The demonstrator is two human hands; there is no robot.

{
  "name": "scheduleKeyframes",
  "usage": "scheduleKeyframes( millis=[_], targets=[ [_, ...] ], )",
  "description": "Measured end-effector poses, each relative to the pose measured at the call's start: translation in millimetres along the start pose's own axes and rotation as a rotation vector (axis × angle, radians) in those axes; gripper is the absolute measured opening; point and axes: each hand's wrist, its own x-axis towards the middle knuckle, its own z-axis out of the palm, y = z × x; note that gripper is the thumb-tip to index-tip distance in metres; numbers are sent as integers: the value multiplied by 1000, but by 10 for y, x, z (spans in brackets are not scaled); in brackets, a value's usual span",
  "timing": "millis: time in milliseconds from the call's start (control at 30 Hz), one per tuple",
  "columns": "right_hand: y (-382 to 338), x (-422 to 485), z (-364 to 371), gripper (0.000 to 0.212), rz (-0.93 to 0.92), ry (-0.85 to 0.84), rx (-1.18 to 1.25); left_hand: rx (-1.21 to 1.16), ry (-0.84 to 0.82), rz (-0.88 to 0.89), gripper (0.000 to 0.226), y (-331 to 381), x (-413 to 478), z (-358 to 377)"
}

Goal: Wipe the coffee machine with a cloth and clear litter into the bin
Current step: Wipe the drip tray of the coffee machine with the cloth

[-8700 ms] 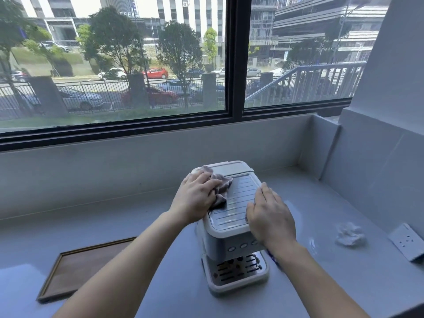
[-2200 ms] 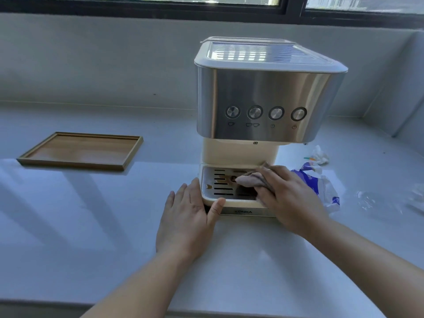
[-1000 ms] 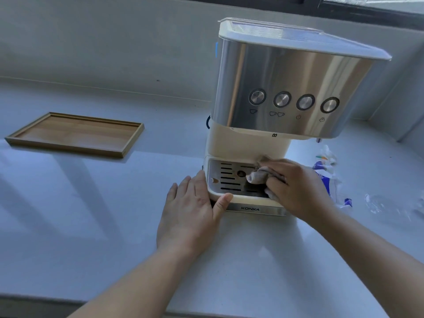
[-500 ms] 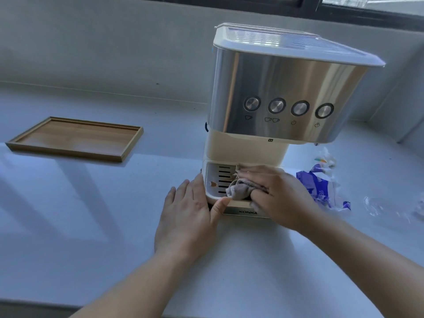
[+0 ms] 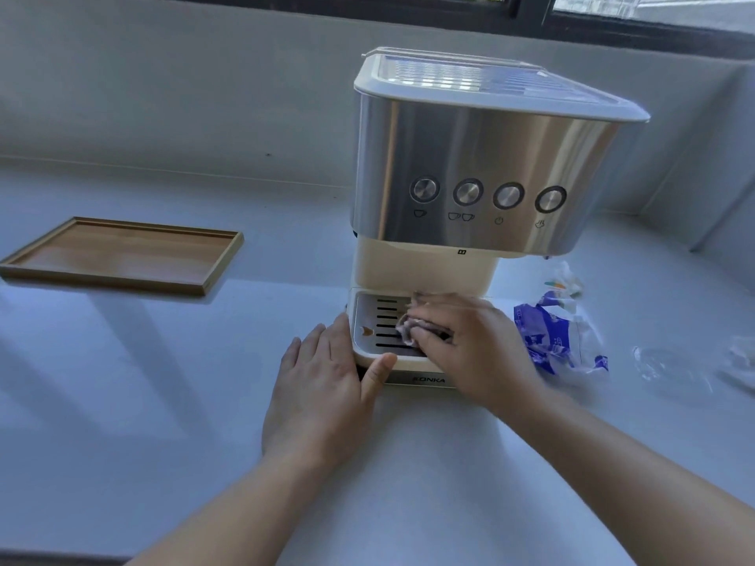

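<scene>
Right hand bunches the cloth in closed fingers, pressing it on the drip tray at the near base of the coffee machine, likely scrubbing the slots. Left hand lies flat and spread on the counter, thumb against the tray's near-left corner, probably bracing it. Litter, a blue wrapper, lies just right, uncleared; no bin visible.

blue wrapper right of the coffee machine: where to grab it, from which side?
Probably pinch the raised crumpled fold at the upper middle of the blue wrapper, coming from above and from the right. It lies loose and mostly flat on the counter, so its edges give little to catch. The coffee machine and the right hand with the cloth crowd its left side.
</scene>
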Motion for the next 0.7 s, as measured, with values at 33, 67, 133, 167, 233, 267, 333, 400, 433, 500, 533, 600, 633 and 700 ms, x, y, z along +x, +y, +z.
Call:
scheduleKeyframes(
  millis=[33, 67, 133, 167, 233, 267, 333, 400, 433, 500, 533, 600, 633, 700],
  targets=[
    [60, 12, -46, 8, 13, 7, 6, -1, 7, -2, 89, -6, 1, 4],
    [86, 31, -73, 7, 42, 35, 7, -6, 10, -4, 88, -13, 3, 9],
    [16, 62, -37, 5, 64, 71, 16, -6, 3, -1, 88, -11, 4, 7],
    [-59, 75, 4, 5, 36, 50, 23, -1, 2, 0, 88, -3, -2, 3],
    [-153, 91, 51, 8, -53, -37, 29, 6, -1, 1, 89, 16, -9, -4],
    [-141, 105, 42, 9, -83, -68, 29, 6, -7, 1, 89, 15, -5, -6],
    [-55, 168, -8, 8, -61, -79, 7, -3, -10, 2, 86, 5, 9, -4],
    [-36, 242, -6, 8, 11, -14, -20, -6, 3, 7, 83, 5, 16, -14],
    [-74, 258, 20, 9, 20, 6, -33, -4, 2, 7, 82, 7, 15, -19],
    [-155, 213, 70, 11, -45, -62, -11, -1, -6, -3, 82, 2, 1, -29],
    [-139, 165, 51, 13, -87, -108, 8, -3, -12, -6, 82, -2, 2, -28],
    [8, 123, -57, 13, -98, -133, 21, -5, -20, -9, 82, 0, 7, -22],
    [81, 132, -98, 12, -49, -108, 6, 0, -17, -7, 82, -1, 10, -19],
    [106, 145, -82, 11, 66, -34, -52, 5, -10, -3, 82, -5, 11, -17]
  ],
)
